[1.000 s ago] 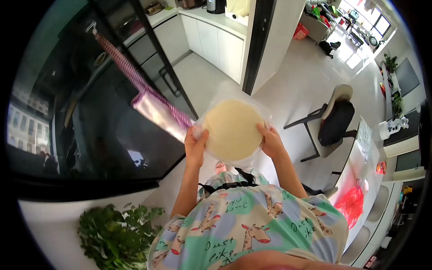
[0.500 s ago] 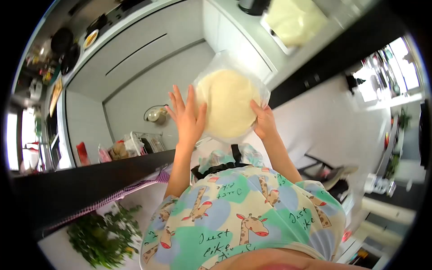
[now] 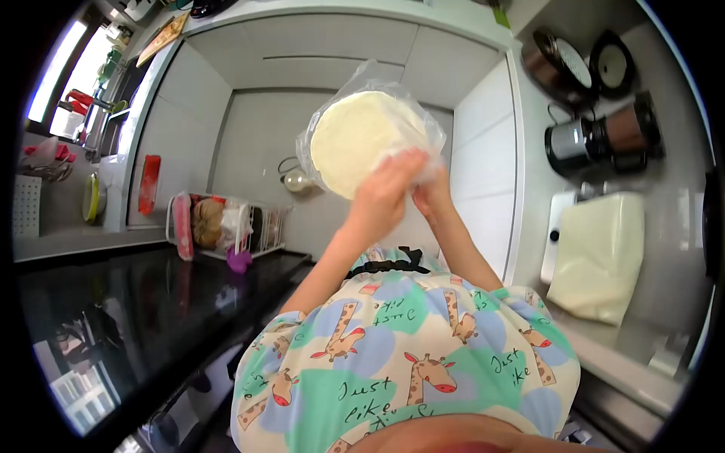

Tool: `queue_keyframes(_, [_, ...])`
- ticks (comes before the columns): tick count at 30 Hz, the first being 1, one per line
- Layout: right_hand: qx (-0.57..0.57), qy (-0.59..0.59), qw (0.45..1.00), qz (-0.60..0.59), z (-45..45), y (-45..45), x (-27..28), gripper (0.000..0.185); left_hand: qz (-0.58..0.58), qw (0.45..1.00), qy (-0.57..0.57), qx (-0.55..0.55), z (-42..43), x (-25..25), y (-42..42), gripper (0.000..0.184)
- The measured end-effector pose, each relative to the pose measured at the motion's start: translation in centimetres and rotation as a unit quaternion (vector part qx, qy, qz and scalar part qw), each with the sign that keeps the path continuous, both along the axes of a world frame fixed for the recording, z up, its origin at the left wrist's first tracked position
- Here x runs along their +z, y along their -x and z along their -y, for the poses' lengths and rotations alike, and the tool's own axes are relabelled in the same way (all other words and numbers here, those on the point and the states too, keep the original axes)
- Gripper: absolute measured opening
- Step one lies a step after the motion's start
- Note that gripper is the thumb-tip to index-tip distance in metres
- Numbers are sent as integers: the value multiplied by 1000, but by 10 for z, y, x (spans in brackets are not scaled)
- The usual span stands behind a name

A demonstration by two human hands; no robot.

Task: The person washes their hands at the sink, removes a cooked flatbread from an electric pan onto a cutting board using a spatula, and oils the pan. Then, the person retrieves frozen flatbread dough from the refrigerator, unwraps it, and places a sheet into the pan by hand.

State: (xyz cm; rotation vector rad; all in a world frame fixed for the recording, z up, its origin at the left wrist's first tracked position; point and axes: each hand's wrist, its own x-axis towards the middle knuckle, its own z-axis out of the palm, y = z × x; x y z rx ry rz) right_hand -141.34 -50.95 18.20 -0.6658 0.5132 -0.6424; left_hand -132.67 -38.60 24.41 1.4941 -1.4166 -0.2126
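A clear plastic bag (image 3: 372, 72) with a stack of pale, round, flat dough sheets (image 3: 353, 140) in it is held up before me. My right hand (image 3: 432, 198) is closed on the bag's lower right edge, its fingers partly hidden behind my left hand and the film. Across the lower right of the dough lies my left hand (image 3: 387, 192), its fingers bent onto crumpled film beside the right hand. Motion blurs the left fingertips a little.
At right, a counter bears a coffee maker (image 3: 604, 140), a brown rice cooker (image 3: 559, 68) and a pale filled bag (image 3: 600, 260). To the left stand a white wire rack (image 3: 260, 226) with bagged food and a glossy black counter (image 3: 143, 302). White cabinets (image 3: 332, 41) run ahead.
My view has turned right toward the coffee maker counter. My left hand, spread at the bag's left side before, has crossed to its right edge and closed on the film. The right hand keeps hold.
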Motion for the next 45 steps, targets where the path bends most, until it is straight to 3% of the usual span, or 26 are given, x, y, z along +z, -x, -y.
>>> queue_keyframes(2, [63,-54,992,97,66,-22,-79,34,22,998,-32,-45,23,16,-23,59])
queue_keyframes(4, [68,-32,995,72,108,-57,-68,38,84,994,-58,-37,44,51,-55,59])
queue_keyframes(5, [69,-26,995,61,124,-78,-61,40,127,990,-58,11,54,52,-83,69])
queue_keyframes(8, [65,-12,997,32,151,-130,-38,45,87,951,24,295,67,54,-181,62])
queue_keyframes(9, [68,-81,993,47,166,-152,-31,47,75,915,49,394,71,57,-215,60])
queue_keyframes(10, [67,-152,984,60,181,-175,-23,48,-16,908,56,416,75,60,-240,54])
queue_keyframes(11, [69,-297,948,87,202,-198,-15,50,-107,891,66,436,80,61,-266,48])
queue_keyframes(13, [133,-320,929,132,225,-244,-23,51,-282,893,57,345,76,41,-318,42])
queue_keyframes(15, [231,-120,953,153,240,-293,-43,51,-427,853,119,276,81,21,-357,33])
queue_keyframes(16, [260,-40,953,149,250,-318,-52,50,-445,836,147,284,90,14,-372,31])
queue_keyframes(19, [269,82,959,44,284,-413,-54,50,-476,796,206,312,129,-11,-426,24])
queue_keyframes(22, [305,151,940,-3,290,-501,-37,49,-508,735,228,387,144,3,-473,28])
queue_keyframes(23, [321,171,931,-13,292,-529,-32,48,-472,758,238,383,141,-4,-494,37])
queue_keyframes(26, [371,226,900,-36,296,-602,-16,47,-639,655,334,226,136,19,-536,61])
queue_keyframes(27, [387,245,888,-39,295,-625,-9,47,-650,659,327,191,133,20,-551,79])
queue_keyframes(30, [434,315,843,-51,289,-690,14,45,-654,626,380,193,123,11,-601,78])
queue_keyframes(33, [441,408,795,-78,272,-763,24,44,-594,720,289,215,84,-24,-671,71])
queue_keyframes(36, [357,558,741,-115,234,-856,4,45,-504,777,119,358,70,-52,-747,58])
queue_keyframes(39, [394,479,783,-45,206,-926,-10,52,-489,769,108,398,54,-59,-815,50])
queue_keyframes(41, [409,434,801,-56,175,-969,15,72,-556,711,121,412,36,-43,-861,50])
queue_keyframes(42, [386,464,793,-77,161,-988,24,82,-592,679,124,416,34,-40,-878,50])
queue_keyframes(43, [363,493,785,-99,148,-1008,33,93,-630,680,111,359,11,-49,-912,60])
queue_keyframes(45, [248,641,713,-140,138,-1037,36,110,-638,684,103,337,4,-44,-945,67])
